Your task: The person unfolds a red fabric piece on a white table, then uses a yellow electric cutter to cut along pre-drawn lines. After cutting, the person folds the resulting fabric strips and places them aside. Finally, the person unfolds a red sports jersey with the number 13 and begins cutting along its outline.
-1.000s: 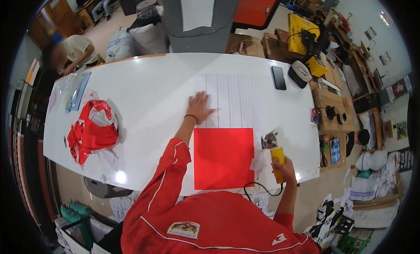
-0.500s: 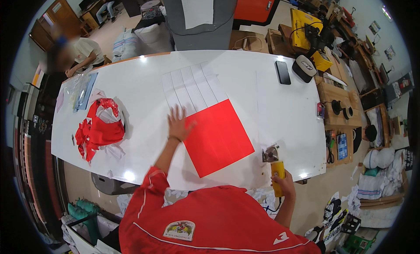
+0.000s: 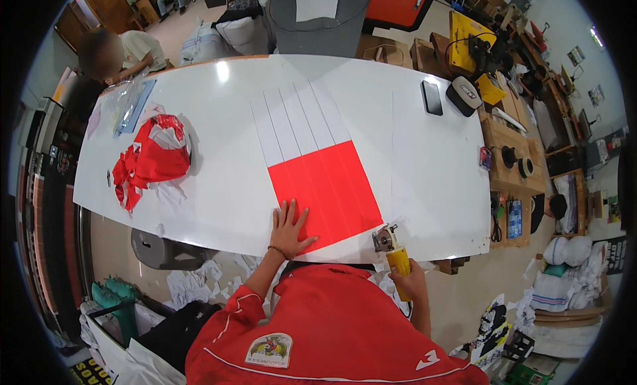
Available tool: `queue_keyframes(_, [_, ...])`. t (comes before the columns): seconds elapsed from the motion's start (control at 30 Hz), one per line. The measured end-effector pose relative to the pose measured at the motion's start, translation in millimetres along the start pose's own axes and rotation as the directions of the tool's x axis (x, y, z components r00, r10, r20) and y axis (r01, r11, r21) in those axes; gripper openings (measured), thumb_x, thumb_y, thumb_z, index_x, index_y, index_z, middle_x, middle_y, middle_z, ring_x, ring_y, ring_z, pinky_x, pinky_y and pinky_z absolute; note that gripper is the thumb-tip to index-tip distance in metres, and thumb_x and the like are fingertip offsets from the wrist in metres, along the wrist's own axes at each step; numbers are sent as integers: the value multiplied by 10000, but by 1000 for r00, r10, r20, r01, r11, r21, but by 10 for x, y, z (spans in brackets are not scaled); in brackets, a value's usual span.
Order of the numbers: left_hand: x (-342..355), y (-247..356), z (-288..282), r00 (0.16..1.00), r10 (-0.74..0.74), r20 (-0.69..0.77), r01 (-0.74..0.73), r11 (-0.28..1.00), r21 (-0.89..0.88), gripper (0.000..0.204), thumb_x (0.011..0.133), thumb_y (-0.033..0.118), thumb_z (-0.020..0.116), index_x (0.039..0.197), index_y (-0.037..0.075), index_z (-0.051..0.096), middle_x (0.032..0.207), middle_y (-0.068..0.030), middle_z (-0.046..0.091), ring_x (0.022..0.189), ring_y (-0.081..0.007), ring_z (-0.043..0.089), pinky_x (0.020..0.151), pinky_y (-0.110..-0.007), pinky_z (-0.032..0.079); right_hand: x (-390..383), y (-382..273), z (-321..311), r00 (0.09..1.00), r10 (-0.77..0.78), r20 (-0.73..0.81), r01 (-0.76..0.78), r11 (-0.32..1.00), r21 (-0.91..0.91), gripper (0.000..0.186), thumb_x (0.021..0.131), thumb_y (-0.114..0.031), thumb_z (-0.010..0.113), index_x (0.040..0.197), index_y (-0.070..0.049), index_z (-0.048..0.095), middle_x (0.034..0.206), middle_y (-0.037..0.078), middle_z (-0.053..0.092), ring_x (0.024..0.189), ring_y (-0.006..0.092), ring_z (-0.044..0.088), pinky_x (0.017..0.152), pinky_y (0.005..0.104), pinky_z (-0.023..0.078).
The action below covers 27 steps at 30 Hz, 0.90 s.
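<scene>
A red fabric sheet [image 3: 332, 186] lies on white layers with lengthwise strip lines [image 3: 298, 116] on the white table [image 3: 219, 186]. My left hand [image 3: 290, 227] presses flat, fingers spread, on the red sheet's near left corner. My right hand [image 3: 410, 285] grips the yellow handle of a small rotary cutter [image 3: 391, 250]. The cutter's round metal head sits at the sheet's near right corner, at the table's front edge.
A heap of red and white fabric scraps [image 3: 149, 159] lies at the table's left. A phone [image 3: 432, 97] and a tape roll [image 3: 464, 95] sit at the far right. Another person [image 3: 116, 53] leans at the far left corner. Paper scraps litter the floor [image 3: 199, 282].
The red sheet now lies straighter, in line with the white strips. My left hand slid from its far left edge to its near left corner. The cutter moved up to the near right corner.
</scene>
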State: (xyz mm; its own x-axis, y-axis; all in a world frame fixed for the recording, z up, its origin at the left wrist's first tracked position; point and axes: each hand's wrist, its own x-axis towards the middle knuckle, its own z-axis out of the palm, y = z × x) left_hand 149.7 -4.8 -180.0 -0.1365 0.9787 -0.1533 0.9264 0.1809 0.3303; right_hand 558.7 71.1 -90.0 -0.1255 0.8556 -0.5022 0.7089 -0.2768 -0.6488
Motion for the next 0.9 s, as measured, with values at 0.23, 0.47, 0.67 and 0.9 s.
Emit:
queue_keyframes(0.23, [-117,-77,140,999,-14,-49,15,1000,3,1029,930,724,631,1692,101,329,1750,-320,133,1636,-499,87,1292,-673,110,-415,170,182,996,19,-81,-42,958,-285,636,778,-397,884,1227,-47,600,977,254,760,932,468,741,795,547,574])
queue_keyframes(0.47, [-328,-78,221,974,-67,-214,61,997,-37,1013,943,677,663,1662,34,354,1731,-330,181,1617,-501,163,1292,-646,162,-392,97,296,997,-61,-56,26,872,-489,601,841,-409,824,1239,-79,517,1004,267,745,943,499,720,782,591,559])
queue_keyframes(0.67, [-400,-61,264,948,-110,-300,95,993,-65,1027,935,651,693,1632,-24,355,1705,-320,261,1604,-494,213,1288,-632,198,-201,-87,305,996,-85,-11,70,876,-478,571,862,-422,797,1200,-64,509,968,283,730,922,507,715,752,604,548])
queue_keyframes(0.9, [-417,-71,233,935,-99,-341,77,994,-77,1015,906,624,739,1607,-22,391,1698,-286,295,1590,-467,258,1289,-619,215,-8,-188,356,993,-117,2,104,876,-471,538,868,-400,784,1177,-50,516,936,275,726,897,511,712,745,595,547])
